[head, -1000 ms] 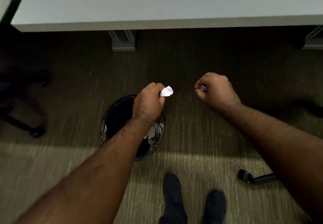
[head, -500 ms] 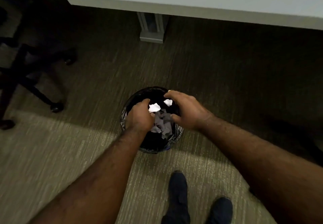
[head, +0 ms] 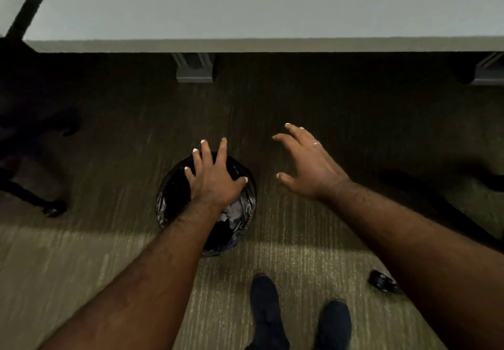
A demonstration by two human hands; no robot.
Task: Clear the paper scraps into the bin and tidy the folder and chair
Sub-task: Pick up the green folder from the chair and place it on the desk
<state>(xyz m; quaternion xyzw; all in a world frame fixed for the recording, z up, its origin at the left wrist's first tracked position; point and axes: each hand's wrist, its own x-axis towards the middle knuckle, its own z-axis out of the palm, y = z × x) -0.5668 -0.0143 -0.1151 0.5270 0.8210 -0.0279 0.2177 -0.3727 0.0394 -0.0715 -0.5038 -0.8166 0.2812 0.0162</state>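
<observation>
Round black bin with glossy black plastic liner (head: 166,202) upright on carpet, near centre-left; crumpled white-grey paper scraps (head: 234,212) inside. Black wheeled chair base (head: 53,209) far left.

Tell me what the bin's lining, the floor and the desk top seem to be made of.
Bin liner: thin glossy black plastic film, judging by its crinkles and highlights. Floor: low-pile carpet, matte, with fine ribbed stripes in olive and beige. Desk top: smooth pale grey slab, probably laminate, though the look leaves that open.
</observation>
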